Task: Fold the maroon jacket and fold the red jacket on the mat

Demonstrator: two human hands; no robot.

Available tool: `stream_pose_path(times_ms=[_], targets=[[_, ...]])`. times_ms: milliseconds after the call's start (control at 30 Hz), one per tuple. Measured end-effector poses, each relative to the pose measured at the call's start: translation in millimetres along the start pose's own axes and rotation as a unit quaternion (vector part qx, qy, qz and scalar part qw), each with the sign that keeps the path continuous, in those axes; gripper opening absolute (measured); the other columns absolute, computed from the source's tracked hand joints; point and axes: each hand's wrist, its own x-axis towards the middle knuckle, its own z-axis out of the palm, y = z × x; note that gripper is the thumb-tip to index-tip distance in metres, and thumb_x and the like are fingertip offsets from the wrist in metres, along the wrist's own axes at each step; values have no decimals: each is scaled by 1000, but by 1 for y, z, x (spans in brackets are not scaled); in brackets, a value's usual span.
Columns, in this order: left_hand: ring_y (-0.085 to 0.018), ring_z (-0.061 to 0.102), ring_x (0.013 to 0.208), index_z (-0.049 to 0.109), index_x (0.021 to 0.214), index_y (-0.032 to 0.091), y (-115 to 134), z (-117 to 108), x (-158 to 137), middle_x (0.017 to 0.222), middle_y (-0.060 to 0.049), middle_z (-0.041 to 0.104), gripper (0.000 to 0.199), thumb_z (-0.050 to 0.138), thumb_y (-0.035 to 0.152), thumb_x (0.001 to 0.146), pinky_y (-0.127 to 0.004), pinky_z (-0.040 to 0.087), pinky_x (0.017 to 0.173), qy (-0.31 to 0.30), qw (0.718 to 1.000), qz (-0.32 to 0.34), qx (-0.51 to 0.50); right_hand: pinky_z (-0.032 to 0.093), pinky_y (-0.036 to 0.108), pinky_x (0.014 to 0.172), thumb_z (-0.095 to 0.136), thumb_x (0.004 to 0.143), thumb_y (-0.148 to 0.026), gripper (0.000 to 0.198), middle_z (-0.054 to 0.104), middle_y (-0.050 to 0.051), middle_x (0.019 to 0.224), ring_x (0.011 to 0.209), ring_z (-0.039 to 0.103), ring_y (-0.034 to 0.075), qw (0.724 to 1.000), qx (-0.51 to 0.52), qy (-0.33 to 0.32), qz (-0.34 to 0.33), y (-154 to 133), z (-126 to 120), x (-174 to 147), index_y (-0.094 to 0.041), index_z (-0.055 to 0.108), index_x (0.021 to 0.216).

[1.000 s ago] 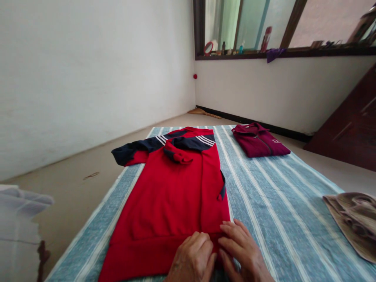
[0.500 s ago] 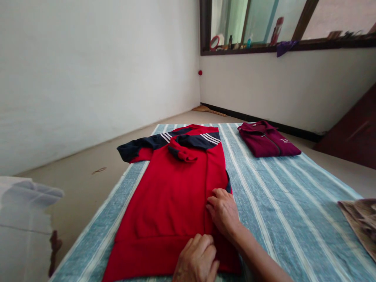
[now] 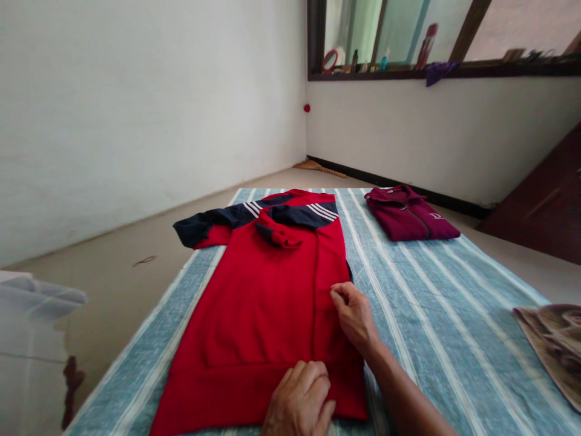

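A red sweatshirt (image 3: 258, 315) with navy shoulders and white stripes lies flat on a blue-and-white striped cloth (image 3: 431, 303). Its right side is folded inward; its left sleeve spreads out to the far left. My left hand (image 3: 299, 402) rests on the near hem, fingers curled on the fabric. My right hand (image 3: 354, 315) sits on the folded right edge about halfway up the body, with its fingers pinched on the fabric there.
A folded maroon zip jacket (image 3: 411, 213) lies at the far right of the cloth. A brownish folded garment (image 3: 551, 339) sits at the right edge. White fabric (image 3: 31, 339) is at the left. A window sill (image 3: 431, 69) holds bottles and a purple rag.
My right hand has slid from the hem up along the folded right edge of the sweatshirt. My left hand has stayed at the hem.
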Motion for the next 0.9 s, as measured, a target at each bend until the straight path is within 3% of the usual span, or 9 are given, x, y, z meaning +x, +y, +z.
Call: stream_pose_path(times_ms=[67, 167, 267, 333, 433, 567, 767, 900], targets=[[-20, 59, 73, 55, 85, 21, 0, -1, 0, 88, -4, 65, 15, 53, 10, 75, -32, 52, 65, -1, 1000, -3, -6, 46, 28, 63, 50, 87, -28, 18, 60, 1, 70, 65, 56, 16, 1000, 16, 5, 1, -4, -8, -6, -18, 61, 77], [-21, 59, 77, 56, 88, 21, 0, -4, 0, 90, -4, 65, 16, 51, 9, 77, -33, 53, 69, -3, 1000, -6, -23, 50, 29, 73, 47, 91, -25, 18, 65, 5, 84, 79, 61, 17, 996, -12, -4, -91, -9, -19, -33, -19, 62, 83], [-20, 59, 78, 56, 88, 20, 0, -3, 0, 90, -5, 64, 17, 48, 8, 80, -32, 53, 70, -3, 999, -9, -49, 47, 38, 94, 46, 91, -20, 19, 66, 10, 111, 107, 59, 22, 970, -123, -25, -207, -6, -22, -70, -18, 64, 98], [-19, 59, 76, 56, 86, 20, -1, -2, -1, 87, -5, 64, 16, 46, 8, 83, -31, 53, 68, 1, 998, -10, -63, 42, 45, 101, 48, 90, -21, 26, 62, 12, 123, 120, 52, 27, 944, -213, -53, -247, 0, -20, -89, -16, 62, 112], [-18, 58, 74, 56, 86, 20, -1, -1, -3, 86, -5, 63, 17, 44, 8, 86, -29, 53, 68, 10, 997, -2, -75, 39, 48, 105, 51, 89, -24, 37, 56, 13, 133, 127, 47, 28, 918, -293, -90, -252, 6, -15, -100, -14, 57, 124], [-16, 60, 76, 57, 88, 19, -2, -5, -5, 87, -4, 63, 18, 45, 7, 86, -27, 54, 69, 20, 995, 10, -94, 41, 48, 104, 52, 88, -26, 40, 55, 13, 134, 127, 46, 29, 909, -313, -98, -256, 4, -15, -97, -13, 55, 127], [-15, 64, 81, 58, 91, 18, -1, -16, -8, 92, -6, 66, 18, 45, 7, 86, -24, 55, 74, 73, 995, 13, -71, 47, 46, 99, 48, 89, -17, 24, 66, 11, 116, 115, 58, 24, 936, -214, -11, -279, -2, -29, -98, -17, 61, 110], [-14, 64, 81, 58, 87, 18, 1, -17, -11, 92, -6, 67, 17, 46, 7, 86, -22, 55, 73, 78, 994, 14, -72, 52, 43, 91, 49, 88, -10, 23, 69, 9, 104, 103, 64, 21, 953, -143, 75, -255, 10, -47, -99, -22, 61, 104]])
